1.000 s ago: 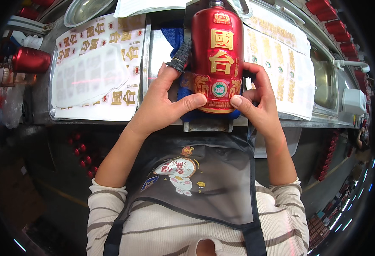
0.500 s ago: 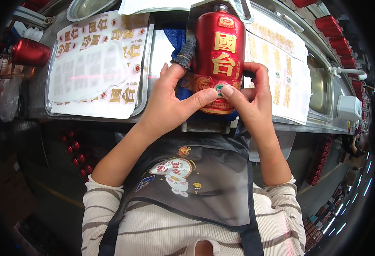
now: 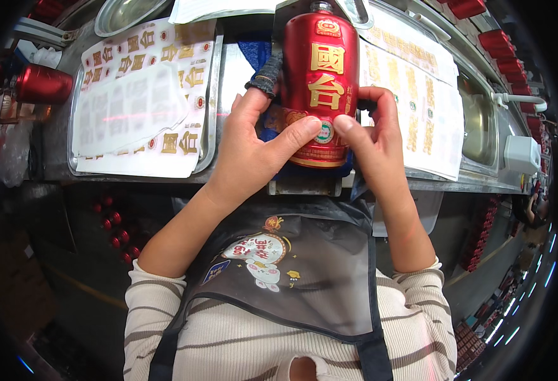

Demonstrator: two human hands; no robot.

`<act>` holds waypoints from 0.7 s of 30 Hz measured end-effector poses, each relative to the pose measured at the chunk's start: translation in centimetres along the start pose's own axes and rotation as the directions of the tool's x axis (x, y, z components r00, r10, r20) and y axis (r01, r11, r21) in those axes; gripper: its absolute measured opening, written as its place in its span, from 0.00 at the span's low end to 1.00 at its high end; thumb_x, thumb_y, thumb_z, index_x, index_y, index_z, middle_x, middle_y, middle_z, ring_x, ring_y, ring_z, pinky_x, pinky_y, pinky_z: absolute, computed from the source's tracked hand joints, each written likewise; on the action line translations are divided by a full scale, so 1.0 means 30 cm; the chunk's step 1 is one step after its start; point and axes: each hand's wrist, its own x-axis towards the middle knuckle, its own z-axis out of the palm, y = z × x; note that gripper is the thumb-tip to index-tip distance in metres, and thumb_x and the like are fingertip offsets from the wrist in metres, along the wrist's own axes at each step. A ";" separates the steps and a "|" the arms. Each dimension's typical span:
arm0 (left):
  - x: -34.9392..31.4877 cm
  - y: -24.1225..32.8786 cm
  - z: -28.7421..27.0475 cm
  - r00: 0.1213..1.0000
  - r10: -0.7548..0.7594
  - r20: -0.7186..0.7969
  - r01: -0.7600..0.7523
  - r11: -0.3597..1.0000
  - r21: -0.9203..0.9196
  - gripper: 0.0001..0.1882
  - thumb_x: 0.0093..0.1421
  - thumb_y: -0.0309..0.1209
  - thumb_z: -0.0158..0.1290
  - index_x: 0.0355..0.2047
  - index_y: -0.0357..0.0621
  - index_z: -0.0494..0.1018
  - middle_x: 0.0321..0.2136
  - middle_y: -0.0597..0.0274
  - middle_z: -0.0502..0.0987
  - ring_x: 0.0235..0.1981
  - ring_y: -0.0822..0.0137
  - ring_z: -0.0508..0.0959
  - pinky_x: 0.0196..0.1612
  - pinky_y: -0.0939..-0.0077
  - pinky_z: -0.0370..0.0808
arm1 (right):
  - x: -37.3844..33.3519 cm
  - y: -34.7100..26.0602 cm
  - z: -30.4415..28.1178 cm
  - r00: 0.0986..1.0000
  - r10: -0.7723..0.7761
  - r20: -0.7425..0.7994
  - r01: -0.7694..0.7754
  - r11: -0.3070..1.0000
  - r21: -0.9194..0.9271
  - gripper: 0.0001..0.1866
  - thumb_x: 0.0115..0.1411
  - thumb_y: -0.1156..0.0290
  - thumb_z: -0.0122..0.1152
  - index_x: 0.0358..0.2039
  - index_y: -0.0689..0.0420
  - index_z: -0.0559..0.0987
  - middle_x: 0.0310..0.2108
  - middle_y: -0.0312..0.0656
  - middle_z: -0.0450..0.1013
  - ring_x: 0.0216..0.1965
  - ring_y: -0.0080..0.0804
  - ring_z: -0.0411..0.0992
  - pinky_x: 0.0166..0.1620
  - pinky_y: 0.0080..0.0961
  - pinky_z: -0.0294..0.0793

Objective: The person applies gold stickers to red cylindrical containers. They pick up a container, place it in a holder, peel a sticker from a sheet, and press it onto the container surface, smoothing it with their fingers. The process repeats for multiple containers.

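A glossy red bottle (image 3: 322, 63) with gold raised characters lies in front of me, its neck pointing away. My left hand (image 3: 253, 143) holds its left side, the thumb pressed low on the front beside a small round green-and-white emblem (image 3: 324, 132). A dark knitted sleeve (image 3: 267, 75) covers one left finger. On the opposite side, my right hand (image 3: 377, 143) grips the bottle, its thumb resting at the emblem's right edge. Beneath the bottle a blue cloth (image 3: 253, 56) shows in part. The fingers behind the bottle are hidden.
At left, a metal tray (image 3: 210, 136) carries sheets of gold decals (image 3: 180, 143); more decal sheets (image 3: 412, 101) lie at right beside a metal basin (image 3: 479, 130). Another red bottle (image 3: 44, 84) lies far left. A white plastic container (image 3: 521, 154) stands at the right edge.
The bottle has shifted slightly left and away from me. My thumbs have moved a little apart, leaving more of the round emblem showing between them.
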 end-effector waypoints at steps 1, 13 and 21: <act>0.002 0.006 0.006 1.000 0.009 -0.006 -0.009 1.000 0.000 0.28 0.53 0.42 0.68 0.48 0.38 0.74 0.41 0.54 0.76 0.45 0.64 0.74 0.51 0.69 0.70 | -0.002 -0.007 -0.009 0.999 0.048 0.006 -0.048 0.996 0.079 0.28 0.59 0.65 0.67 0.53 0.63 0.65 0.49 0.48 0.70 0.32 0.20 0.76 0.35 0.15 0.75; 0.017 0.057 0.048 0.999 -0.042 -0.028 0.042 0.999 -0.001 0.27 0.50 0.38 0.69 0.42 0.32 0.72 0.37 0.51 0.79 0.38 0.64 0.80 0.43 0.70 0.77 | -0.011 0.039 -0.042 0.995 0.001 0.097 -0.020 0.979 0.201 0.29 0.61 0.70 0.66 0.59 0.63 0.64 0.54 0.47 0.66 0.39 0.23 0.77 0.41 0.16 0.77; -0.008 0.018 0.033 0.999 0.014 -0.034 -0.007 0.984 0.180 0.30 0.46 0.40 0.71 0.42 0.34 0.72 0.38 0.47 0.77 0.40 0.58 0.76 0.44 0.65 0.74 | 0.010 0.056 -0.073 0.984 -0.010 0.180 -0.025 0.982 0.188 0.28 0.61 0.73 0.66 0.59 0.64 0.64 0.55 0.47 0.66 0.43 0.25 0.76 0.45 0.18 0.78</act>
